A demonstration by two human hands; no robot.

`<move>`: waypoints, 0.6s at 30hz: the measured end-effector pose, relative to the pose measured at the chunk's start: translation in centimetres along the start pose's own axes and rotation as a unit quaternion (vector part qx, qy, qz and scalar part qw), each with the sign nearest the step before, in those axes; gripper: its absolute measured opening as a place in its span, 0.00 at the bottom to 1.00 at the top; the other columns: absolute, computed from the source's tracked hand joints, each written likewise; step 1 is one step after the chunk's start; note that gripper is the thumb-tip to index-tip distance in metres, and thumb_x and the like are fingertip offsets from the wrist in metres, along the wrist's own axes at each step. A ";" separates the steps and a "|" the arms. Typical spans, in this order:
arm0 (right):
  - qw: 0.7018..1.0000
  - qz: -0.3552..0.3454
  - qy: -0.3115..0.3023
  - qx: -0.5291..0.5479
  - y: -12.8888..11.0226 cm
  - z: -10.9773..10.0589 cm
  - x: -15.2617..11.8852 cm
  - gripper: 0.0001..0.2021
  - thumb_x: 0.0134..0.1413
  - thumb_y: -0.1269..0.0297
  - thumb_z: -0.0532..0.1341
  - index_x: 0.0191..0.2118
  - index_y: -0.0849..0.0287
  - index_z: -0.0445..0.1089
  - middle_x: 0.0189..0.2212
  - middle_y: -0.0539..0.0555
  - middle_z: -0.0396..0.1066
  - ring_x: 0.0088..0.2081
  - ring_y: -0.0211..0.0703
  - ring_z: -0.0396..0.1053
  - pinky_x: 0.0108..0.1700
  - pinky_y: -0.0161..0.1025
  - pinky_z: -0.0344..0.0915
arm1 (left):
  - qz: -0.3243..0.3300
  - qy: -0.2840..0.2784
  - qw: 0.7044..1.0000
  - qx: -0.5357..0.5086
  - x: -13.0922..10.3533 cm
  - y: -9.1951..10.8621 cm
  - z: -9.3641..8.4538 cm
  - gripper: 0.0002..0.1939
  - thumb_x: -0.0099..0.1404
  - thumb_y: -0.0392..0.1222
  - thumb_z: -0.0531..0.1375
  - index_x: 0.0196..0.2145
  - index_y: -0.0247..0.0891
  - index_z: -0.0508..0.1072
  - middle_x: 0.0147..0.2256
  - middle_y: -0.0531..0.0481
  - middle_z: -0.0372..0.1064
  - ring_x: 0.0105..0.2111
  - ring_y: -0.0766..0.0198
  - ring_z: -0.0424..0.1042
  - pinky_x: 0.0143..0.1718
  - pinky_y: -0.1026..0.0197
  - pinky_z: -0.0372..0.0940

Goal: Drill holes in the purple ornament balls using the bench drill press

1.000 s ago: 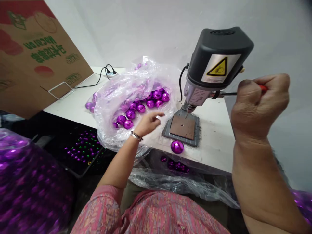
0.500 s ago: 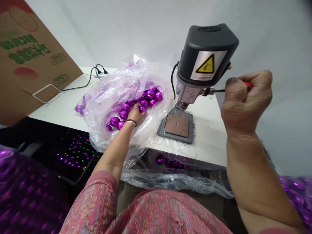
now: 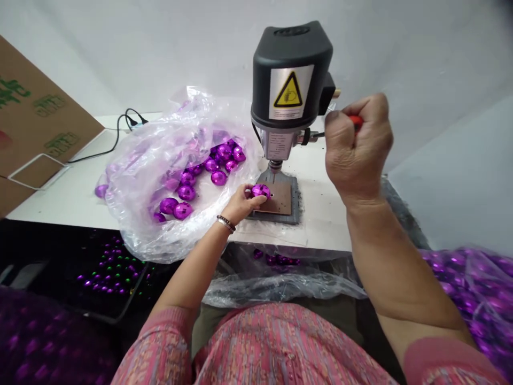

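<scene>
Presently one purple ball (image 3: pixel 261 191) at the drill press (image 3: pixel 292 51), many more in the bag (image 3: pixel 136 176)

In the head view, the left hand (image 3: pixel 242 203) has thumb and fingers pinched on the purple ball, over the left part of the brown plate (image 3: pixel 284 202). The right hand (image 3: pixel 356 147) is a fist clamped around the red handle (image 3: pixel 356 122). As for progress, the chuck (image 3: pixel 275 166) stands above and apart from the ball, so work on this one seems barely begun. Numerous loose balls (image 3: pixel 186 193) lie in the bag on the worktop (image 3: pixel 323 224), probably not yet handled. Other balls (image 3: pixel 276 260) below the worktop's front edge may be finished, but nothing confirms it.

Fingers cover part of the held ball, and whether it touches the plate cannot be told. What the chuck carries is too fine to make out. Cloudy plastic veils the balls deeper in the bag. The cardboard box (image 3: pixel 36 128) is cut off at the left, and the purple heap (image 3: pixel 36 334) at lower left is dark and blurred.
</scene>
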State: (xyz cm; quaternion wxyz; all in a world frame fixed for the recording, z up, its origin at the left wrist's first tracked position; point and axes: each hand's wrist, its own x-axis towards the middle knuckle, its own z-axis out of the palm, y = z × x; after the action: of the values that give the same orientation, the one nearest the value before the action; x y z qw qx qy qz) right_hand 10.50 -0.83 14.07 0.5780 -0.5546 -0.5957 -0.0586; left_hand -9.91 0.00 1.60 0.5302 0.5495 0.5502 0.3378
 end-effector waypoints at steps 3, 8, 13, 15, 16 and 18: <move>1.000 -0.004 -0.019 -0.005 -0.2 -0.1 0.2 0.11 0.63 0.59 0.53 0.32 0.59 0.54 0.25 0.47 0.53 0.28 0.27 0.53 0.37 0.30 0.59 | -0.008 0.016 1.000 0.002 1.4 -0.7 0.5 0.25 0.55 0.42 0.69 0.48 0.35 0.67 0.38 0.48 0.73 0.28 0.69 0.69 0.30 0.65 0.66; 0.998 0.026 -0.035 -0.040 -1.1 -0.3 1.7 0.14 0.62 0.63 0.57 0.30 0.58 0.50 0.24 0.46 0.51 0.28 0.28 0.50 0.36 0.31 0.56 | 0.001 0.078 0.992 0.094 2.4 -0.6 1.0 0.29 0.52 0.44 0.72 0.50 0.37 0.70 0.42 0.46 0.74 0.36 0.64 0.73 0.37 0.62 0.69; 0.988 0.097 -0.084 -0.081 -2.3 -0.5 3.8 0.17 0.62 0.67 0.57 0.27 0.58 0.46 0.24 0.46 0.52 0.27 0.29 0.45 0.37 0.33 0.53 | 0.019 0.089 0.980 0.177 2.6 0.2 1.7 0.32 0.51 0.44 0.72 0.53 0.36 0.71 0.45 0.46 0.75 0.42 0.60 0.74 0.46 0.59 0.69; 0.986 0.110 -0.095 -0.085 -2.5 -0.6 4.3 0.19 0.62 0.67 0.57 0.26 0.58 0.45 0.24 0.46 0.50 0.27 0.29 0.44 0.37 0.33 0.52 | 0.031 0.086 0.971 0.219 2.6 0.7 2.0 0.31 0.51 0.43 0.71 0.53 0.37 0.72 0.45 0.47 0.76 0.44 0.59 0.74 0.49 0.59 0.68; 0.986 0.110 -0.095 -0.081 -2.5 -0.6 4.4 0.19 0.61 0.67 0.58 0.26 0.58 0.45 0.23 0.46 0.50 0.27 0.30 0.44 0.36 0.33 0.52 | 0.034 0.082 0.966 0.243 2.5 0.9 2.1 0.31 0.51 0.43 0.71 0.53 0.37 0.73 0.45 0.48 0.77 0.45 0.58 0.74 0.50 0.59 0.68; 0.987 0.108 -0.091 -0.070 -2.5 -0.6 4.4 0.19 0.62 0.66 0.58 0.26 0.58 0.46 0.23 0.46 0.50 0.28 0.30 0.44 0.36 0.33 0.51 | 0.045 0.069 0.952 0.294 2.6 1.4 2.5 0.32 0.51 0.42 0.71 0.55 0.39 0.73 0.46 0.49 0.77 0.48 0.56 0.74 0.52 0.59 0.67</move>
State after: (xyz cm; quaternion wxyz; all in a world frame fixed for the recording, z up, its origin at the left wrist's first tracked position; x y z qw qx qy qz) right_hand 10.26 0.42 19.02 0.4840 -0.6576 -0.5772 0.0137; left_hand -6.75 2.17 1.90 0.2897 0.6808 0.6351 0.2218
